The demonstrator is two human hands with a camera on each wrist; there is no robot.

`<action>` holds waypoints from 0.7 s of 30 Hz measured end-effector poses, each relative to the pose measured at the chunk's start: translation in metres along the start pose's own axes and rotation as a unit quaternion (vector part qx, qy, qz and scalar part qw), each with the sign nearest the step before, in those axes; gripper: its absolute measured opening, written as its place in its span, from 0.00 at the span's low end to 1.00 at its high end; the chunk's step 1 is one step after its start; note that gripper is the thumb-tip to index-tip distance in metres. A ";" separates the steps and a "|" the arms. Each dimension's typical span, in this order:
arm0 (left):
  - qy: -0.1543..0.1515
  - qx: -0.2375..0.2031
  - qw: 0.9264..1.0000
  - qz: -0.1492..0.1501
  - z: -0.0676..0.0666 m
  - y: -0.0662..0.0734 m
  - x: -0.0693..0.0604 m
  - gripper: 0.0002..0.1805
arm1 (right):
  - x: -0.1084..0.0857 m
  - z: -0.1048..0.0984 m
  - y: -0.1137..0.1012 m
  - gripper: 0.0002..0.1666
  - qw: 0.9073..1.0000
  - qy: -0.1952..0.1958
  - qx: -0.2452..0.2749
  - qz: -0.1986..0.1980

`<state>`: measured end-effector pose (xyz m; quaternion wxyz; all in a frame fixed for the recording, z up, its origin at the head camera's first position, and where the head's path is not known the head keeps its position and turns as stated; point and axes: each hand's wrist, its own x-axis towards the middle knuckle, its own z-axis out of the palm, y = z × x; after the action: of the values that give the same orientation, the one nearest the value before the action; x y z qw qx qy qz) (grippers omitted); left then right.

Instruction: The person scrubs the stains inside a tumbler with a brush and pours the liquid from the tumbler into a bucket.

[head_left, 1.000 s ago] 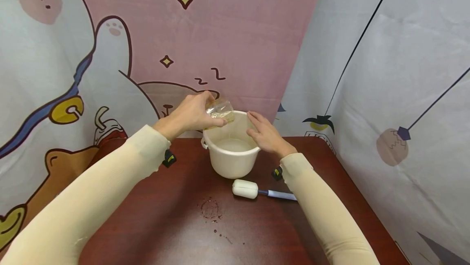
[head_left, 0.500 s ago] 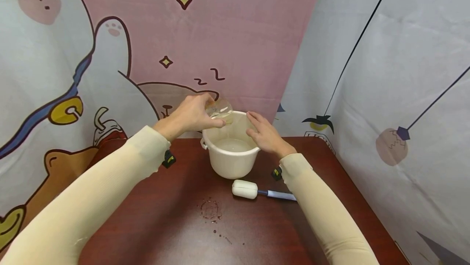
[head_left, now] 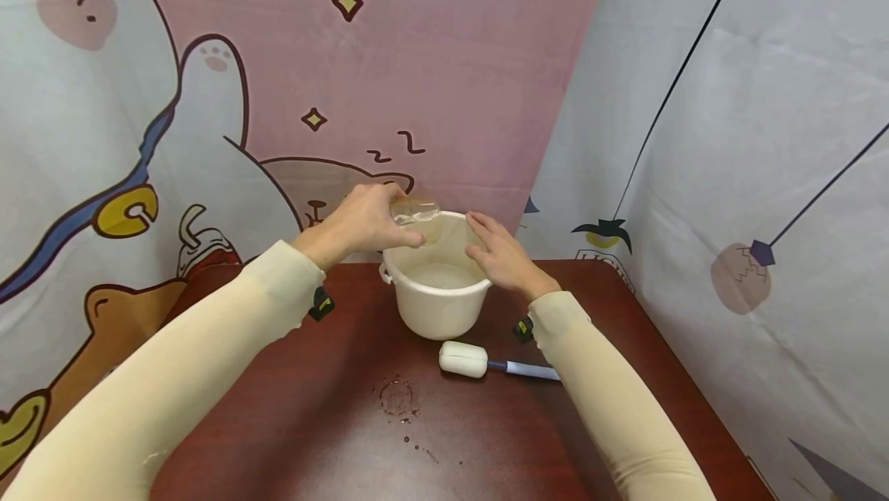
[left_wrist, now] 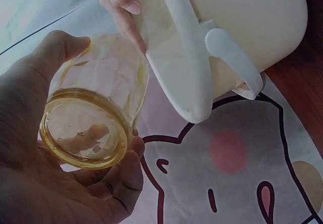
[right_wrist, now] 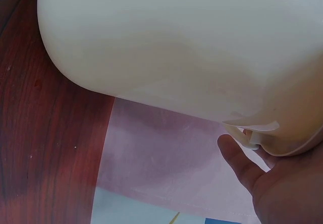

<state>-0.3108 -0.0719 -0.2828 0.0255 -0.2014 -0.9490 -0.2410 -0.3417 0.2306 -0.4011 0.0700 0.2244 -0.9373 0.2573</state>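
My left hand (head_left: 361, 219) grips a clear amber-tinted drinking glass (head_left: 417, 215), tilted toward a cream bucket (head_left: 441, 312). In the left wrist view the glass (left_wrist: 88, 113) shows its thick base, with thumb and fingers around its sides; droplets cling to the base. Shallow, cloudy-looking liquid (head_left: 442, 275) covers the bucket floor. My right hand (head_left: 505, 258) rests at the bucket's right rim, fingers mostly straight. From the right wrist, that hand (right_wrist: 287, 183) has one finger outside the wall near a handle lug; its other fingers are partly hidden.
A sponge brush (head_left: 463, 360) with a white head and pale blue handle lies in front of the bucket, partly behind the right sleeve. Water drops form a ring (head_left: 397, 397) on the dark red wooden table (head_left: 299, 424). Printed cloth (head_left: 451, 61) hangs behind.
The glass has tipped slightly further toward level over the bucket, with the left hand almost in place. The right hand and the bucket look unchanged.
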 end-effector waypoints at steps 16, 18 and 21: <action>0.004 0.009 1.000 0.000 0.002 -0.001 -0.001 0.48 | 0.000 0.001 0.000 0.44 1.000 0.005 -0.001 -0.005; 0.004 0.006 1.000 0.000 0.002 -0.001 -0.001 0.48 | 0.000 0.001 0.000 0.44 1.000 0.005 0.000 -0.006; 0.003 0.006 1.000 0.001 0.002 -0.002 -0.002 0.47 | 0.000 0.000 0.000 0.44 1.000 0.005 0.001 -0.008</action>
<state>-0.3097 -0.0731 -0.2857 0.0297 -0.2018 -0.9503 -0.2354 -0.3420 0.2302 -0.4012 0.0767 0.2304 -0.9350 0.2586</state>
